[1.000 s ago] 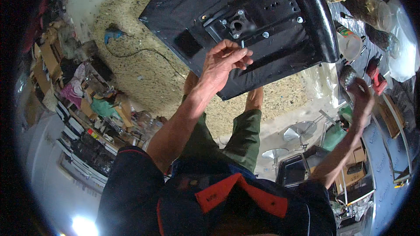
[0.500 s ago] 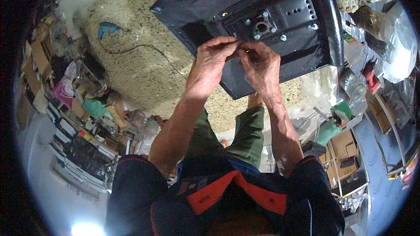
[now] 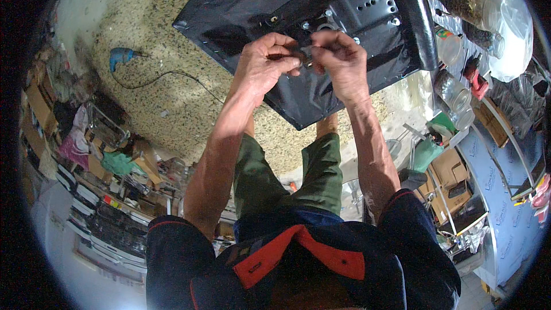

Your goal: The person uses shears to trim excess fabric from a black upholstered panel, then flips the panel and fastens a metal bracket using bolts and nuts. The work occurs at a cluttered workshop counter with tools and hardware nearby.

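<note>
In front of me lies a black upholstered seat (image 3: 229, 26), its underside up and stapled black fabric showing. A black metal mounting plate (image 3: 367, 20) with a row of holes and several silver bolts is fixed to it. My left hand (image 3: 261, 72) is over the seat near the plate, thumb and fingers pinched together. Just right of it, my right hand (image 3: 344, 69) is also closed in a pinch, its fingertips smeared by motion. A tiny piece seems to show between the fingertips, too small to name. Both hands hide part of the plate.
A blue power drill (image 3: 120, 57) with a black cord lies on the speckled tabletop (image 3: 155, 103) at left. Clear plastic jars (image 3: 453, 92) and a red tool (image 3: 475, 77) stand at right. Cardboard boxes (image 3: 450, 175) and clutter fill both sides below.
My hands, whose fingertips met before, are now slightly apart, the right one blurred. The whole view has shifted, so the seat appears farther left and higher.
</note>
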The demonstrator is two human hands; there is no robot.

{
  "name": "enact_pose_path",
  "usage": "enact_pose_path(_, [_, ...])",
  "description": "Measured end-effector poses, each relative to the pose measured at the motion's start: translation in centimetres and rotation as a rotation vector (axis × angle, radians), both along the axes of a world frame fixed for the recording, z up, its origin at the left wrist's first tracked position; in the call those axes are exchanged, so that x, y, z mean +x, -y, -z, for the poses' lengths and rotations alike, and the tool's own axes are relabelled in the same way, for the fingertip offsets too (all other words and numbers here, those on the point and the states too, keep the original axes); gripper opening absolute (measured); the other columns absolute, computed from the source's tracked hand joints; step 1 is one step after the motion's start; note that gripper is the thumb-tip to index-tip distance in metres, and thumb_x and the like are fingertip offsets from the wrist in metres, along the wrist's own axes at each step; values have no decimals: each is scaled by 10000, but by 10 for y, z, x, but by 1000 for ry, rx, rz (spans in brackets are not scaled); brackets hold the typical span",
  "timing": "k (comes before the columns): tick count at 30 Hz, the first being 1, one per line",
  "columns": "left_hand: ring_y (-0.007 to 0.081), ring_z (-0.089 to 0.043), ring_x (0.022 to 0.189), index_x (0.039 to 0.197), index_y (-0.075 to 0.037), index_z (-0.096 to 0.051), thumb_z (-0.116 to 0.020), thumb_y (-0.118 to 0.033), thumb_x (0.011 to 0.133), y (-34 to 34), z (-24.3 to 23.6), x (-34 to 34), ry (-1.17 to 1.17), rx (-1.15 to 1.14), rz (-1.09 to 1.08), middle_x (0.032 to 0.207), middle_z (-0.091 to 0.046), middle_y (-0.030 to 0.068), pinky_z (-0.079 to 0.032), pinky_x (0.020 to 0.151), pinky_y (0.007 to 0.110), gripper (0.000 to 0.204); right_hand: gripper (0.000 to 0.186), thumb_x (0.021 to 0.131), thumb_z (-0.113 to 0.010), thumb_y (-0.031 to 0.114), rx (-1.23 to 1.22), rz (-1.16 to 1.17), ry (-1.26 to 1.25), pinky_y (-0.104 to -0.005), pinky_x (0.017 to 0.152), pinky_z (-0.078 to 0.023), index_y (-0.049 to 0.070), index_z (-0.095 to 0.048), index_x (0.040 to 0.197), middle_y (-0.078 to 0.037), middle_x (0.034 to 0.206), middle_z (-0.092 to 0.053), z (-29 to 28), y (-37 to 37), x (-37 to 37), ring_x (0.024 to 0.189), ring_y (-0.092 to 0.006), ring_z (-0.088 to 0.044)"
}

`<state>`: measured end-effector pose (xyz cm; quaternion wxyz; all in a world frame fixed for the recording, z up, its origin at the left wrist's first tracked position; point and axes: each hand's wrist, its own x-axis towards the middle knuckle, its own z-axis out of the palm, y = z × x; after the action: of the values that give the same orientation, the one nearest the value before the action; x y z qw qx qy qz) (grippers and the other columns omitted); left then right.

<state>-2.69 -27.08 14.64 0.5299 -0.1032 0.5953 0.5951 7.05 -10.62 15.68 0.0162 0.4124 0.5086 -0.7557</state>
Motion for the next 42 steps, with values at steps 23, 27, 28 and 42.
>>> enact_pose_path(23, [155, -775, 854, 1017, -63, -823, -867, -141, 866, -88, 115, -66, -932, -367, 74, 929, -824, 74, -602, 787, 306, 175, 314, 1007, -731, 267, 973, -503, 147, -398, 783, -601, 28, -718, 1210, -163, 920, -778, 54, -55, 13, 836, -316, -757])
enact_pose_path(27, [168, -766, 811, 985, -84, -830, -878, -165, 855, -93, 125, -65, -1028, -358, 50, 897, -819, 78, -595, 784, 326, 160, 387, 891, -802, 360, 1049, -582, 444, -526, 801, -606, 13, -711, 1035, -262, 908, -759, 40, -38, -4, 893, -466, -754])
enact_pose_path(28, [167, -763, 802, 978, -88, -831, -876, -162, 857, -96, 125, -66, -1038, -365, 62, 893, -818, 78, -593, 778, 325, 149, 384, 882, -799, 356, 1039, -599, 495, -544, 794, -606, 4, -698, 1000, -270, 881, -754, 39, -37, -8, 868, -477, -753])
enact_pose_path(42, [249, -782, 824, 935, -94, -844, -831, -133, 847, -113, 133, -78, -1366, -320, 247, 865, -806, 114, -607, 793, 391, 98, 195, 925, -702, 231, 1222, -584, 219, -576, 683, -583, 39, -675, 906, -216, 799, -720, 58, -38, 1, 745, -459, -725])
